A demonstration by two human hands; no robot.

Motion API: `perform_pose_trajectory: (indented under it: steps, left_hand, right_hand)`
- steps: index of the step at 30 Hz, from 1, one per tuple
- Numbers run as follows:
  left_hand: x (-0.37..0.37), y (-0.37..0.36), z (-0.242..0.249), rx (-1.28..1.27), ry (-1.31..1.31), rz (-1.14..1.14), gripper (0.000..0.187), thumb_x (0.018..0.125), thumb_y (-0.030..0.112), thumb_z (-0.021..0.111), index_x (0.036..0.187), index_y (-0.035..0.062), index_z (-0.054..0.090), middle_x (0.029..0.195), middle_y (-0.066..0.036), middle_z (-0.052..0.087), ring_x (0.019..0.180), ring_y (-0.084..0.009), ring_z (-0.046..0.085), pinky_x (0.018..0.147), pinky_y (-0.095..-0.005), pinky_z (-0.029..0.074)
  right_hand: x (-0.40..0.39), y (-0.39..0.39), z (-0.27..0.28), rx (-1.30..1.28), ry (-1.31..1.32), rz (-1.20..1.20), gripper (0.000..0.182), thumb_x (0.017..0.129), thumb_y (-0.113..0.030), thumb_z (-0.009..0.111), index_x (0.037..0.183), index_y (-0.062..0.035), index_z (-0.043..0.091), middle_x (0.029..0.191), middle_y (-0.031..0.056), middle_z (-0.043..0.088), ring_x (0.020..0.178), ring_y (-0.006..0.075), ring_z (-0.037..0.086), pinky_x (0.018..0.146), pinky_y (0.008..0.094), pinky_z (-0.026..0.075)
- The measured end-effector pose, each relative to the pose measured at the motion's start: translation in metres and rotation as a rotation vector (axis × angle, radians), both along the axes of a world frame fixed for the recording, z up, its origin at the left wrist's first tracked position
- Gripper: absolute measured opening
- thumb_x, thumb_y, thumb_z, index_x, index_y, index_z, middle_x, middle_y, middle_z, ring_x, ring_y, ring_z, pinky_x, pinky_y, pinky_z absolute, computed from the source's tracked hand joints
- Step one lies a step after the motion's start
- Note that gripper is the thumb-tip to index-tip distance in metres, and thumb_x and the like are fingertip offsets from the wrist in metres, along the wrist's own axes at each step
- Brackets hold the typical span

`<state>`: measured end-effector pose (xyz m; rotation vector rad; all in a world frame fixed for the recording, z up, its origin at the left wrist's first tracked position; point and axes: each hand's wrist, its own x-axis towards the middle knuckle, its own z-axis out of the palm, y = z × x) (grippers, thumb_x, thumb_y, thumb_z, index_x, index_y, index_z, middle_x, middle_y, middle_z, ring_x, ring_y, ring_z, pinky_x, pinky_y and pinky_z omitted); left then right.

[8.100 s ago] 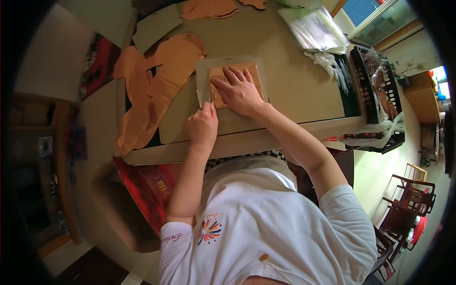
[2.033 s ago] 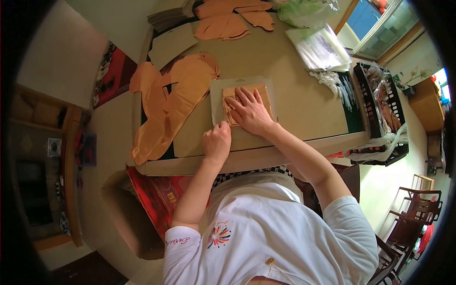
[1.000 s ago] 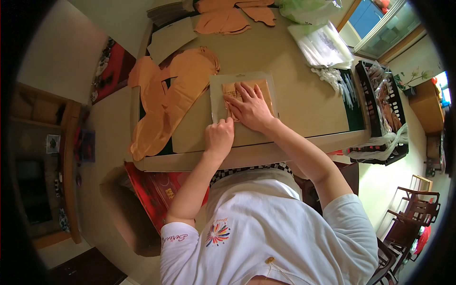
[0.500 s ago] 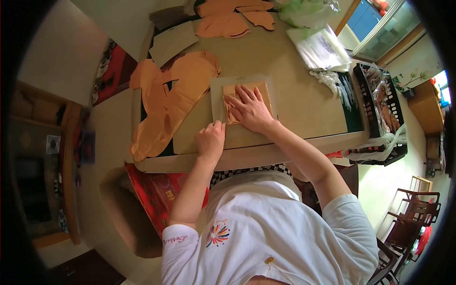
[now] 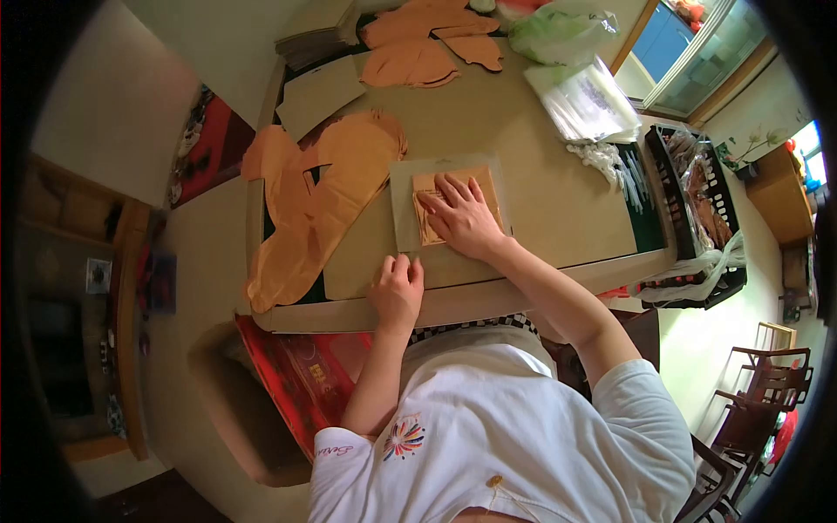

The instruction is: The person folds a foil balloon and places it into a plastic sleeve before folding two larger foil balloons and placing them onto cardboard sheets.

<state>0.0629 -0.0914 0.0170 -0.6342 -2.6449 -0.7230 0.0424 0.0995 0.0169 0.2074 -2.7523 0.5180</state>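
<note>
A folded flat orange piece (image 5: 488,181), with dark print on it, lies in or on a clear plastic bag (image 5: 403,196) on the table. My right hand (image 5: 466,218) rests flat over it, fingers stretched out. Just below the bag's lower left corner is my left hand (image 5: 398,288), its fingers curled together near the table edge. Whatever is between those fingertips is too small to make out. To the left lies a large, flat, shiny orange sheet shape (image 5: 336,196), like an uninflated foil balloon.
More orange shapes (image 5: 410,57) lie at the back beside stacked grey cards (image 5: 318,35). At the back right are a stack of clear bags (image 5: 588,100), a green plastic bag (image 5: 562,33), white ribbon (image 5: 597,161) and pale straws (image 5: 635,179). A black crate (image 5: 689,200) stands at the right edge.
My left hand has drawn back slightly from the bag's lower left corner towards me. The right hand stays on the orange piece. The whole view has shifted a little.
</note>
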Motion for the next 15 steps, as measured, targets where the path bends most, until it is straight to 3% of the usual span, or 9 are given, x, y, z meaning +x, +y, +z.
perform_pose_trajectory:
  steps: [4,7,10,12,15]
  left_hand:
    - [0.005,0.000,0.012,0.047,0.085,-0.095,0.013,0.079,0.014,0.071,0.089,0.0106,0.063,0.090,-0.008,0.058,0.089,-0.0287,0.060,0.073,-0.0396,0.050]
    - [0.000,0.005,0.026,0.016,0.244,-0.155,0.032,0.078,0.011,0.069,0.109,0.0114,0.062,0.105,-0.010,0.058,0.105,-0.0301,0.054,0.087,-0.0416,0.046]
    - [-0.014,0.005,0.004,0.018,0.093,-0.199,0.044,0.078,0.010,0.068,0.120,0.0089,0.056,0.116,-0.013,0.057,0.113,-0.0306,0.051,0.094,-0.0441,0.041]
    - [-0.018,0.004,-0.003,0.030,0.031,-0.238,0.043,0.078,0.010,0.067,0.120,0.0067,0.056,0.118,-0.014,0.056,0.114,-0.0302,0.051,0.094,-0.0443,0.042]
    - [-0.018,0.008,-0.003,0.065,-0.052,-0.286,0.042,0.078,0.011,0.066,0.119,0.0054,0.056,0.119,-0.014,0.057,0.114,-0.0303,0.052,0.094,-0.0452,0.042]
  right_hand:
    - [-0.001,0.001,0.001,0.000,-0.011,0.008,0.040,0.096,-0.033,0.047,0.132,-0.0169,0.053,0.141,0.0206,0.042,0.134,0.0367,0.035,0.110,0.0580,0.023]
    - [-0.001,0.003,-0.001,-0.027,-0.028,0.018,0.038,0.096,-0.032,0.049,0.131,-0.0166,0.053,0.141,0.0202,0.042,0.134,0.0364,0.035,0.110,0.0576,0.024]
    - [0.000,0.008,0.001,-0.097,-0.040,0.032,0.036,0.095,-0.029,0.051,0.129,-0.0160,0.054,0.140,0.0200,0.043,0.134,0.0358,0.036,0.110,0.0569,0.024]
    - [0.002,0.010,0.007,-0.167,-0.052,0.039,0.035,0.094,-0.027,0.054,0.127,-0.0154,0.056,0.140,0.0199,0.043,0.134,0.0353,0.036,0.110,0.0559,0.025]
    - [0.010,0.013,0.020,-0.144,0.155,0.029,0.032,0.091,-0.023,0.058,0.121,-0.0148,0.059,0.135,0.0182,0.048,0.129,0.0347,0.041,0.109,0.0542,0.028]
